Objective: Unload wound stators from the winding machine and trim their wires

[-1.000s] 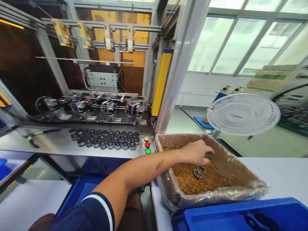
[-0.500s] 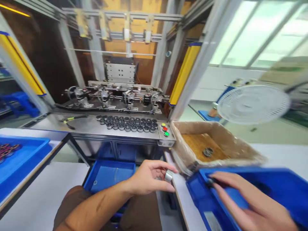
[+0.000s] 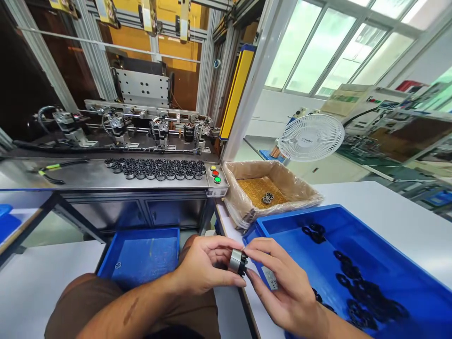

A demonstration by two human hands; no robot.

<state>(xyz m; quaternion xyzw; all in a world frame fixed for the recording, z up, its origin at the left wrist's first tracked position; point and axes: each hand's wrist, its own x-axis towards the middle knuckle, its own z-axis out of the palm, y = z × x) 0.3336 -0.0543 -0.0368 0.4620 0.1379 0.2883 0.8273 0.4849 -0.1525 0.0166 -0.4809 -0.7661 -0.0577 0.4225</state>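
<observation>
Between the fingers of my left hand (image 3: 201,266) is a short silver metal cylinder (image 3: 235,261), held on its side. A black slotted end piece (image 3: 243,264) sits at the cylinder's right end. My right hand (image 3: 287,287) pinches this black piece with thumb and fingertips, close against the metal. Whether the piece is fully seated cannot be seen. Just right of my hands stands a blue bin (image 3: 303,256), where loose black parts (image 3: 363,287) lie in clusters.
Rows of black-and-silver ring parts (image 3: 158,169) stand on the machine's ledge, beside a button box (image 3: 216,192) and pliers (image 3: 52,167). A plastic-lined box (image 3: 282,176) holds a few ring parts. A lower blue tray (image 3: 151,249) and a white fan (image 3: 310,137) are nearby.
My right hand has come left from the blue bin's edge to my left hand, bringing the black piece to the cylinder's end. The camera view has turned right.
</observation>
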